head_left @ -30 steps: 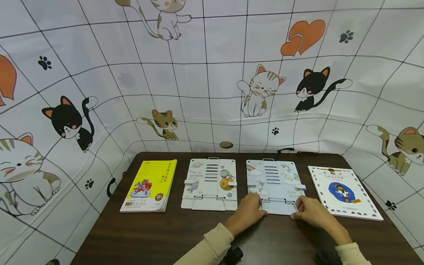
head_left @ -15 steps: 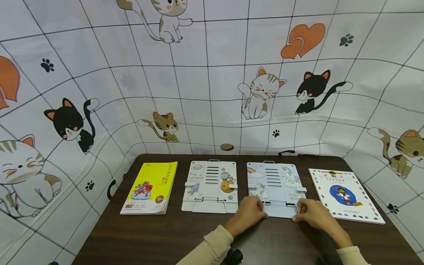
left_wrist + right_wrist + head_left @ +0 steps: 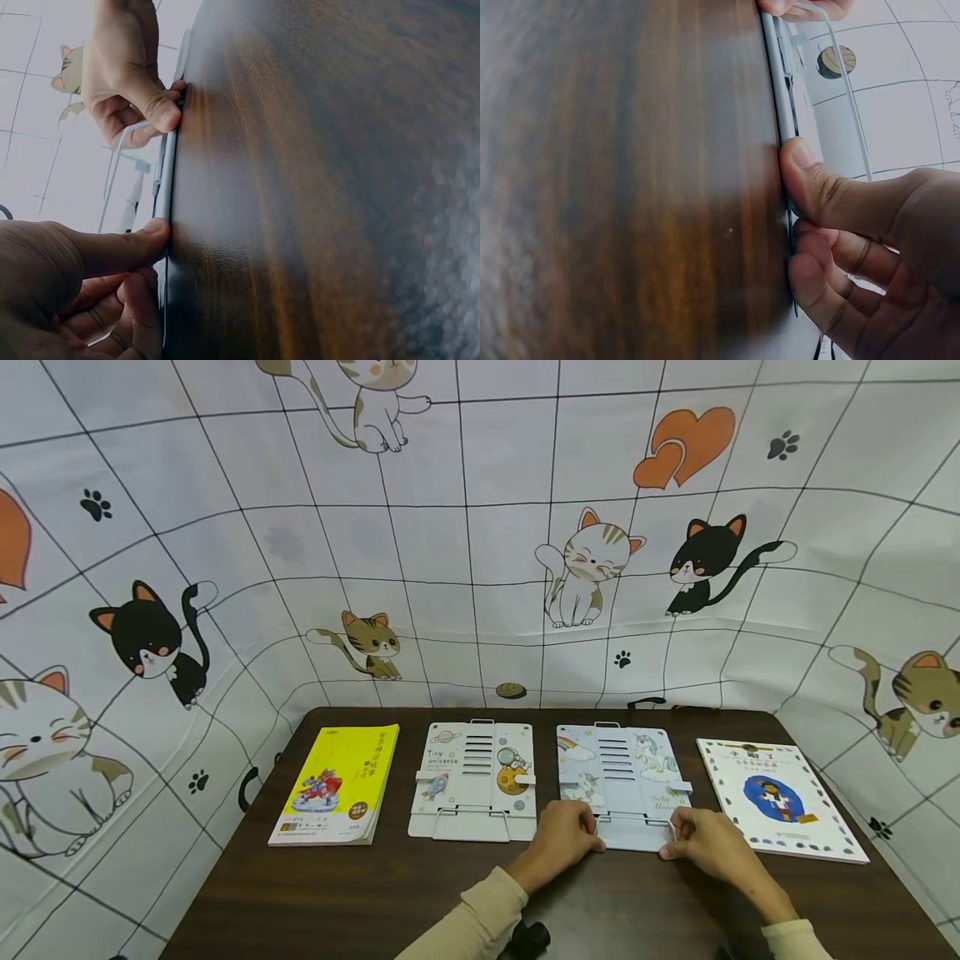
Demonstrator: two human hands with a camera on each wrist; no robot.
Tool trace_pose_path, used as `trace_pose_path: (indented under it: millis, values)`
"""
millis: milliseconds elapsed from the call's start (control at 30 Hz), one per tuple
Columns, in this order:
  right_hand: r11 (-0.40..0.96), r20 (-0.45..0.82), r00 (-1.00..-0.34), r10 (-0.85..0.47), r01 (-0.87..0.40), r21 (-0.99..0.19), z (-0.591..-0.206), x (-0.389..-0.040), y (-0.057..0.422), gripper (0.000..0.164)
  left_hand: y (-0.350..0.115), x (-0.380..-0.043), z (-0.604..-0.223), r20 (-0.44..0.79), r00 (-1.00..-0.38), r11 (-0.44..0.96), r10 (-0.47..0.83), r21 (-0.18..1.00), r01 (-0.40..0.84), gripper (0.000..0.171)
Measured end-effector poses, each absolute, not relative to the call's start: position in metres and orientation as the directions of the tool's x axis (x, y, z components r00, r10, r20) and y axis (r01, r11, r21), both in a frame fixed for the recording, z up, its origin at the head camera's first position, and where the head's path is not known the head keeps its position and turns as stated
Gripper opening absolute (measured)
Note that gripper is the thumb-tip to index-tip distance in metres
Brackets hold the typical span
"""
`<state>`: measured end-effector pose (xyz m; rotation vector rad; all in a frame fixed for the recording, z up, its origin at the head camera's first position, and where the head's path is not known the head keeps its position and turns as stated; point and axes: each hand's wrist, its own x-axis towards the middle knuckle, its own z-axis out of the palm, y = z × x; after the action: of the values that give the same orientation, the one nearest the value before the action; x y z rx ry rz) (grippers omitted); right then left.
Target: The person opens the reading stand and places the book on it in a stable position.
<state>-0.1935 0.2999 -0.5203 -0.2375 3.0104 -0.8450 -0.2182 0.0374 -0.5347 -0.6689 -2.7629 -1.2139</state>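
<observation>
A white book stand (image 3: 618, 772) with unicorns and a rainbow lies flat on the table, right of centre in the head view. My left hand (image 3: 562, 837) grips its front left corner, and my right hand (image 3: 708, 841) grips the front right corner. In the left wrist view, the thumb of my left hand (image 3: 82, 277) presses the stand's front edge (image 3: 166, 187) with the fingers curled beside it. A wire loop (image 3: 849, 90) rises from the stand in the right wrist view, where my right hand (image 3: 877, 247) has its thumb on the same edge.
A second book stand (image 3: 474, 760) with planets lies just left. A yellow book (image 3: 341, 768) is at the far left, and a white book (image 3: 776, 789) with a blue circle lies right of my right hand. Behind the dark wooden table (image 3: 315, 893) hangs a cat-print cloth (image 3: 480, 543).
</observation>
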Motion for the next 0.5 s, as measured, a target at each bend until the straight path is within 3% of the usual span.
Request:
trace_pose_path:
  millis: [233, 367, 500]
  values:
    - [0.800, -0.024, -0.979, -0.203, -0.152, -0.581, -0.516, -0.196, 0.303, 0.034, 0.033, -0.222, -0.539, 0.201, -0.886, 0.579, 0.417, 0.692, 0.430, 0.032]
    - [0.666, -0.130, -0.927, -0.352, -0.150, -0.731, -0.496, -0.204, 0.319, 0.018, 0.027, -0.232, -0.537, 0.183, -0.871, 0.579, 0.456, 0.682, 0.446, 0.018]
    - [0.640, -0.133, -0.926, -0.352, -0.135, -0.756, -0.467, -0.217, 0.334, 0.023, 0.018, -0.247, -0.520, 0.229, -0.891, 0.591, 0.393, 0.679, 0.435, 0.005]
